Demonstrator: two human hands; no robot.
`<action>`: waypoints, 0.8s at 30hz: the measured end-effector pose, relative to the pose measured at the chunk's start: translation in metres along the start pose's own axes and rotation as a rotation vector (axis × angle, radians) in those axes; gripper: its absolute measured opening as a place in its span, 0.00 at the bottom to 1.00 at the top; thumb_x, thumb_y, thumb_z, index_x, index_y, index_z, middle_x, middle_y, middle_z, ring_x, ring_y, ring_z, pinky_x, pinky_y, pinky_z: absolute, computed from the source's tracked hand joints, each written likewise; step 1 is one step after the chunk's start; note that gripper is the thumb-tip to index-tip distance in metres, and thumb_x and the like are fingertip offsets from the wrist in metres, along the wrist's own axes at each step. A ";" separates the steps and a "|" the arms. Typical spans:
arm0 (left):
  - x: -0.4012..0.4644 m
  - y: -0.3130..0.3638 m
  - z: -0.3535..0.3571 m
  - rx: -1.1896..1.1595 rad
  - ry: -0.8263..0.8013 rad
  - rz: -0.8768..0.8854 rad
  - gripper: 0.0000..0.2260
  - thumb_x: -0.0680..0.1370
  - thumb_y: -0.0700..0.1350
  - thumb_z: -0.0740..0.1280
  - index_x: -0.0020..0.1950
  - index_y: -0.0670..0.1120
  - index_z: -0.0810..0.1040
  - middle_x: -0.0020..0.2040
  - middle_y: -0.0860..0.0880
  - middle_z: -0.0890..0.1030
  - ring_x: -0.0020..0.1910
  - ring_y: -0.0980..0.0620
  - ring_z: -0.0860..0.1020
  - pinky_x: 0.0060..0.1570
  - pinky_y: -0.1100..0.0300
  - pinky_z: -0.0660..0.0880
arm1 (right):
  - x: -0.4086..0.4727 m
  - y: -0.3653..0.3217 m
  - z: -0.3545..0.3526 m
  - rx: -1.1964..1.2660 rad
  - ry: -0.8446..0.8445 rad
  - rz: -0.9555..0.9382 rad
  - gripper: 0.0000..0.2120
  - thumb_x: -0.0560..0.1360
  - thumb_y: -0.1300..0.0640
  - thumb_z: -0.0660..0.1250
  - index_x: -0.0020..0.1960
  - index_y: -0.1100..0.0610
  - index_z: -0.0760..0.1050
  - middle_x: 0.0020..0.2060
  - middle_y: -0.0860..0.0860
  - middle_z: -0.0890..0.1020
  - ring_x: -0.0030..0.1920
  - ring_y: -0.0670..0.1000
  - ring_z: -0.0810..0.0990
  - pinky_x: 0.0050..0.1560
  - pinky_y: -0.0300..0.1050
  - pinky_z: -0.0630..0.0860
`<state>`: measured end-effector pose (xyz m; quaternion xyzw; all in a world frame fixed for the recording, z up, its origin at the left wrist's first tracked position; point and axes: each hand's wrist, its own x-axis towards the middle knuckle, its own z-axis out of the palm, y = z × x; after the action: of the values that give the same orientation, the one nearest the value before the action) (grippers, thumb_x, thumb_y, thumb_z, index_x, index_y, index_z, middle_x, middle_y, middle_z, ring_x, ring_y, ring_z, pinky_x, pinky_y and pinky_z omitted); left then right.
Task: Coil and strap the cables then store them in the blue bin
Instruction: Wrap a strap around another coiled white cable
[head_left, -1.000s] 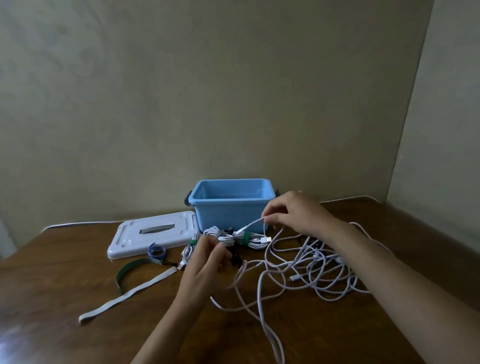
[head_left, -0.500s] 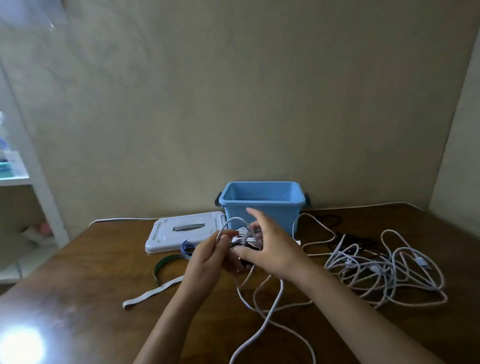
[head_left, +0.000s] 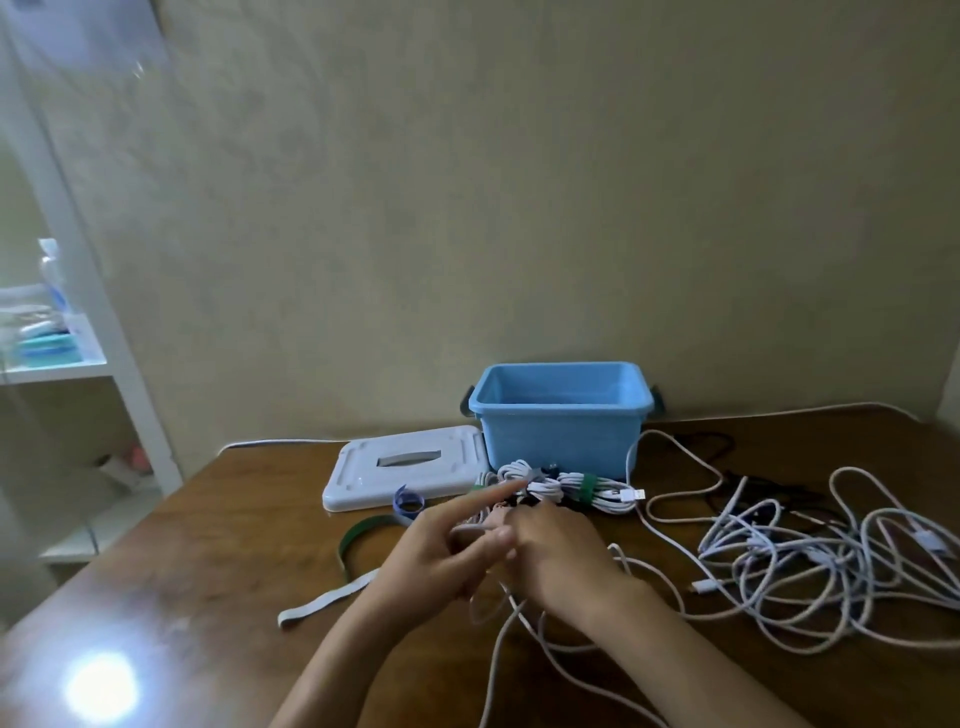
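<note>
The blue bin (head_left: 561, 415) stands open at the back of the wooden table (head_left: 208, 571). Just in front of it lie coiled white cables (head_left: 566, 488), bound with green straps. My left hand (head_left: 431, 561) and right hand (head_left: 561, 556) meet at the table's middle on a loose white cable (head_left: 498, 649) that trails down toward me. My left index finger sticks out straight toward the coils. My right hand lies partly over the left, fingers curled down; the grip itself is hidden. A big tangle of white cables (head_left: 810, 566) covers the right side.
The bin's white lid (head_left: 405, 465) lies left of the bin. A rolled blue strap (head_left: 409, 502), a green strap (head_left: 358, 535) and a grey strap (head_left: 327, 603) lie left of my hands. A black cable (head_left: 727, 447) runs behind the tangle. White shelving (head_left: 78, 364) stands at left.
My right hand left the spot by the bin and came down onto my left hand, bringing cable with it. My left index finger has stretched out. The view has swung left.
</note>
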<state>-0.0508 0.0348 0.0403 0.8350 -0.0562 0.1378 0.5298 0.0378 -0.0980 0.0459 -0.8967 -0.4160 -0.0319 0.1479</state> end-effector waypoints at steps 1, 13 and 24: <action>0.002 -0.002 0.003 0.020 0.033 0.032 0.17 0.79 0.51 0.67 0.68 0.58 0.78 0.27 0.57 0.74 0.26 0.57 0.68 0.28 0.67 0.66 | 0.000 -0.001 0.004 0.013 -0.014 0.016 0.11 0.80 0.51 0.61 0.58 0.48 0.80 0.53 0.55 0.84 0.56 0.59 0.82 0.50 0.49 0.74; 0.016 -0.023 -0.002 -0.315 0.517 -0.017 0.22 0.82 0.56 0.56 0.35 0.43 0.73 0.35 0.41 0.82 0.37 0.43 0.82 0.40 0.51 0.79 | -0.014 0.049 -0.002 0.027 -0.096 0.034 0.09 0.76 0.39 0.68 0.52 0.42 0.81 0.44 0.40 0.76 0.52 0.44 0.77 0.51 0.47 0.75; 0.020 -0.011 -0.013 -0.571 0.485 -0.079 0.16 0.86 0.51 0.57 0.40 0.46 0.63 0.33 0.50 0.61 0.28 0.54 0.59 0.28 0.60 0.60 | -0.030 0.046 -0.020 -0.093 -0.315 0.003 0.13 0.70 0.42 0.76 0.53 0.42 0.80 0.51 0.42 0.83 0.54 0.45 0.80 0.54 0.47 0.77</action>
<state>-0.0313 0.0525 0.0421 0.5981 0.0667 0.2898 0.7442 0.0539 -0.1542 0.0484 -0.8971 -0.4309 0.0901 0.0390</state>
